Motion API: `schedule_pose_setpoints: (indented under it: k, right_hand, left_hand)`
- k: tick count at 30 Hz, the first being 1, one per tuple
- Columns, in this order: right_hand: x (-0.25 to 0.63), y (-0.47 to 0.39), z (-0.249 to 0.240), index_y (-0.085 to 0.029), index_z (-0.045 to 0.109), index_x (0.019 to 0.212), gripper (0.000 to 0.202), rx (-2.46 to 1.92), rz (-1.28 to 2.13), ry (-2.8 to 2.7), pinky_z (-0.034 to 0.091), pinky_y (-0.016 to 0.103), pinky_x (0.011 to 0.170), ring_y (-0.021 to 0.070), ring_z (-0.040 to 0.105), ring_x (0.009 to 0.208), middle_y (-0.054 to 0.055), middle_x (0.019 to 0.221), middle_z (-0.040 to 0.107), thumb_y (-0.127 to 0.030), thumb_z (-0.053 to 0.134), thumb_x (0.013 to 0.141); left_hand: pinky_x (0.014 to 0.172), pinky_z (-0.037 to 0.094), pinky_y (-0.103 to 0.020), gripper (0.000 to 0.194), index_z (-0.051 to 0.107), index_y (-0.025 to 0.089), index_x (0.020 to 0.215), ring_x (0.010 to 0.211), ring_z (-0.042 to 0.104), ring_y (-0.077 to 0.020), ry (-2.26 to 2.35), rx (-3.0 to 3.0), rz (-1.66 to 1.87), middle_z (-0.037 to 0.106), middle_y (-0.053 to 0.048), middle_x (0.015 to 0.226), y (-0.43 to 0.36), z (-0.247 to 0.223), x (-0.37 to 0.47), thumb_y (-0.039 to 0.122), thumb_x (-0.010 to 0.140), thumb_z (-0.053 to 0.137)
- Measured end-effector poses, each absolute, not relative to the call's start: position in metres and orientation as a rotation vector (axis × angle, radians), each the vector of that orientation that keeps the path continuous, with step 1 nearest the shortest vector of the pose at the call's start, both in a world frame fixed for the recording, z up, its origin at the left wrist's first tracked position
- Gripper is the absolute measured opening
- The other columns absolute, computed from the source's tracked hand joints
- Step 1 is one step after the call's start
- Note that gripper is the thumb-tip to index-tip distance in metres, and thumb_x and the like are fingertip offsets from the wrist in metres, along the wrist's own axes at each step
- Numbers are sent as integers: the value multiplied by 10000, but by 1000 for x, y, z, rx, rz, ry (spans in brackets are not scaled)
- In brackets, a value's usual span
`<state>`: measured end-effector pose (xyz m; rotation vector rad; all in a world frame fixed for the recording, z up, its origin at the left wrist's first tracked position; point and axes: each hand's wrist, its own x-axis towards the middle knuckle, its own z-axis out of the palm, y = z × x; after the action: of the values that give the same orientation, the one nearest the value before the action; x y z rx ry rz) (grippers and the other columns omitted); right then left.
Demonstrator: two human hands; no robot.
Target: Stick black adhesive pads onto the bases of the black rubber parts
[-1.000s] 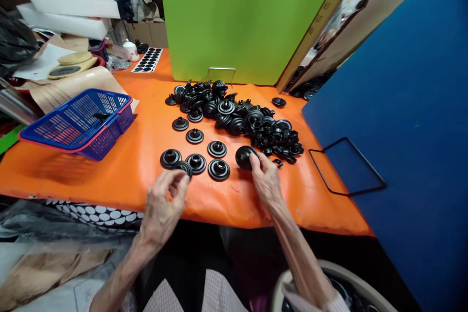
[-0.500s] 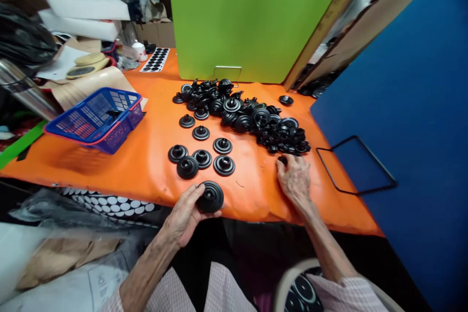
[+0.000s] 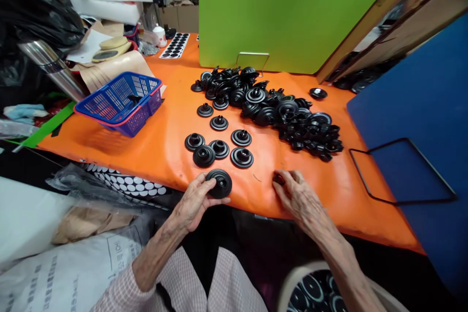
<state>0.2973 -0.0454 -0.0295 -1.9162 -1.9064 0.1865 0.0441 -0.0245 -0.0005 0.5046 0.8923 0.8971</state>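
My left hand (image 3: 193,202) grips a black round rubber disc (image 3: 219,183) at the near edge of the orange table (image 3: 153,126). My right hand (image 3: 298,197) lies a little to the right with its fingertips closed on a small black part (image 3: 278,178). Just beyond the hands, several black discs (image 3: 219,144) are laid out singly, hubs up. Further back a loose heap of black discs and small parts (image 3: 278,109) stretches across the table.
A blue plastic basket (image 3: 120,102) stands at the table's left. A green board (image 3: 285,9) stands upright at the back, a blue board (image 3: 420,122) with a black wire stand (image 3: 402,170) at the right. Paper, foam and a dotted sheet (image 3: 174,46) clutter the far left.
My right hand has drawn back from the heap toward the near edge, carrying a small black part. The left hand still holds its disc. The camera view has shifted left.
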Motion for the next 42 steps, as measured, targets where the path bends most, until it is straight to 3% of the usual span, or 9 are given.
schedule_pose_setpoints:
  k: [4, 8, 19, 25, 28, 33, 36, 42]
  right_hand:
    - [254, -67, -10, -203, 587, 1078, 247, -1708, 348, -1680, 545, 328, 724, 191, 634, 775, 73, 918, 628, -367, 500, 915]
    - [200, -78, 2, -222, 575, 1143, 237, -1510, 505, -1571, 567, 306, 728, 172, 650, 832, 63, 994, 649, -294, 543, 920]
    - [180, -76, -13, -230, 578, 1196, 274, -1531, 346, -1598, 591, 331, 785, 179, 661, 889, 76, 1057, 633, -267, 527, 930]
    - [178, -81, -7, -290, 531, 1289, 376, -1552, 624, -1547, 572, 372, 840, 195, 646, 959, 79, 1149, 594, -275, 493, 915]
    - [181, -82, -4, -262, 473, 1341, 457, -1593, 780, -1323, 544, 418, 894, 213, 619, 1031, 94, 1226, 578, -405, 505, 909]
    - [179, -77, -4, -219, 577, 1152, 435, -1546, 1084, -1081, 531, 421, 904, 230, 634, 998, 87, 1126, 655, -533, 566, 851]
    - [173, -76, -8, -215, 565, 1083, 398, -1515, 1054, -1023, 531, 403, 907, 224, 634, 993, 89, 1124, 646, -515, 610, 825]
    - [173, -67, -18, -220, 582, 1077, 369, -1585, 1008, -1132, 553, 400, 871, 230, 649, 981, 84, 1054, 666, -524, 508, 882]
  left_hand:
    - [765, 579, -386, 289, 628, 117, 905, 897, 611, -193, 915, 568, 911, 650, -75, 964, -27, -1, 49, 315, 725, 739]
    - [788, 562, -362, 393, 617, 120, 1024, 942, 624, -213, 926, 672, 890, 672, -97, 1014, -31, -2, 55, 367, 738, 725]
    - [789, 546, -299, 380, 632, 135, 1064, 970, 652, -211, 907, 802, 881, 682, -93, 1075, -33, -2, 56, 442, 841, 617]
    - [909, 498, -322, 412, 642, 131, 1025, 1006, 638, -215, 914, 754, 890, 691, -73, 1020, -33, 3, 54, 305, 684, 796]
    - [886, 518, -367, 426, 636, 128, 1070, 1042, 628, -250, 839, 724, 871, 675, -103, 1095, -31, 5, 52, 307, 710, 776]
    - [954, 487, -336, 390, 644, 138, 1081, 1081, 616, -233, 790, 794, 861, 683, -92, 1094, -32, 8, 47, 276, 735, 761]
    - [958, 478, -308, 359, 654, 139, 1060, 1052, 629, -218, 816, 856, 880, 695, -82, 1052, -35, 9, 44, 279, 744, 754]
    - [885, 507, -306, 376, 612, 152, 1104, 1002, 630, -211, 853, 916, 811, 666, -92, 1071, -20, 0, 44, 351, 796, 696]
